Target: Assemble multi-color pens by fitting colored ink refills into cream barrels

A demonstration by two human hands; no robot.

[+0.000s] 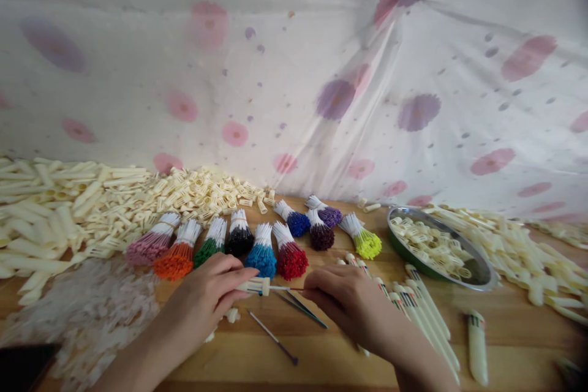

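My left hand (206, 297) pinches a cream slotted plastic pen part (260, 286) between thumb and fingers. My right hand (353, 300) is closed on a thin pen refill (280, 288) with a white tube and a dark reddish end. The white end of the refill meets the slotted part; how deep it sits I cannot tell. Just below, tweezers (309, 312) lie on the table, near a loose refill with a dark purple end (275, 338). Banded refill bundles stand behind my hands, among them a blue one (261, 257) and a red one (293, 257).
Cream pen barrels (41, 226) and small slotted parts (193, 193) are heaped at the left, by clear plastic pieces (87, 318). At the right are a metal-rimmed bowl (482, 278) of slotted parts, a row of multicolour pens (427, 318) and one separate pen (478, 349).
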